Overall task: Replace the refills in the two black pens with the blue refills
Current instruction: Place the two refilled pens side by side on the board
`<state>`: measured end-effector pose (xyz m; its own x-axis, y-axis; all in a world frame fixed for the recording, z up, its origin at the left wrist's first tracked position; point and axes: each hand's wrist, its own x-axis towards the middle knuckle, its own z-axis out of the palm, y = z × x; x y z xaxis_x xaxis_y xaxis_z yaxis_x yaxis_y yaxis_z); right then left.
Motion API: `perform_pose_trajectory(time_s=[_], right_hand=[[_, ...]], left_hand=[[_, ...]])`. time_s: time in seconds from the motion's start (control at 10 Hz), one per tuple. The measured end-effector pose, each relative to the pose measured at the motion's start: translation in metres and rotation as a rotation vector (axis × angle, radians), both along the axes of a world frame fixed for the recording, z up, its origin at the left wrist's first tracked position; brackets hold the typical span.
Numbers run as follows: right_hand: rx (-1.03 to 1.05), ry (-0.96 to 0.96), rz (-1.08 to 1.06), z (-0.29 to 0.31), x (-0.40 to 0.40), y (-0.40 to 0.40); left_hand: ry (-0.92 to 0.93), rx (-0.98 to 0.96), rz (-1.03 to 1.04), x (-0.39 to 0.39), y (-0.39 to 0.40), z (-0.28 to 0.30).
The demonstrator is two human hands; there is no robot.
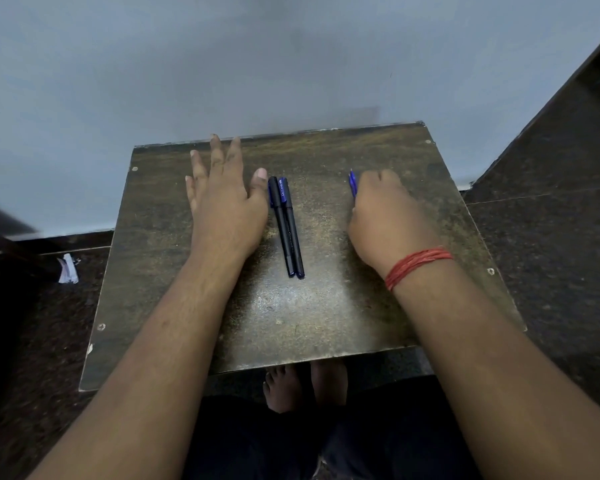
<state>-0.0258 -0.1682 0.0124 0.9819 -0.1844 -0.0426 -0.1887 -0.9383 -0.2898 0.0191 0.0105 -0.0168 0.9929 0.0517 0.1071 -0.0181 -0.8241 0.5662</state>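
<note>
Two black pens (288, 230) with blue clips lie side by side in the middle of a small worn brown table (291, 313), pointing away from me. My left hand (222, 202) rests flat on the table just left of them, fingers spread, its thumb tip near the pen caps. To the right of the pens my right hand (385, 216) is curled over something blue, a refill or refills (352, 183), of which only the far tip shows past the knuckles. A red thread band circles that wrist.
The table stands against a pale blue-grey wall (291, 64). Dark speckled floor (551, 254) surrounds it. A crumpled white paper scrap (68, 270) lies on the floor at left. My bare feet (303, 386) show under the table's near edge.
</note>
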Motion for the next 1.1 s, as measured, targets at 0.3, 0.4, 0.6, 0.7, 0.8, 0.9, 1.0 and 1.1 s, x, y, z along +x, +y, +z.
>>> perform_pose_trajectory(time_s=[0.3,0.4,0.6,0.7,0.8,0.9,1.0,1.1], right_hand=[[0.090,-0.028,0.139,0.004,-0.006,0.035],[0.103,-0.032,0.138,0.003,-0.007,0.036],[0.110,-0.046,0.156,0.000,-0.006,0.039],[0.125,-0.054,0.156,0.000,-0.006,0.038],[0.119,-0.080,0.159,-0.004,-0.004,0.037],[0.109,-0.113,0.158,-0.009,-0.002,0.037],[0.105,-0.132,0.162,-0.012,0.000,0.036],[0.101,-0.140,0.166,-0.012,0.001,0.034]], left_hand=[[-0.008,-0.003,0.000,0.000,-0.001,0.001],[-0.004,-0.006,-0.008,0.000,-0.001,0.000],[0.001,-0.012,-0.015,-0.001,-0.003,0.000],[0.003,-0.010,-0.018,-0.001,-0.003,0.000],[0.003,-0.008,-0.015,0.000,-0.003,0.000],[-0.002,-0.001,-0.017,0.000,-0.003,-0.001],[-0.003,0.004,-0.017,0.001,-0.003,-0.003],[-0.009,0.016,-0.018,0.002,-0.003,-0.004]])
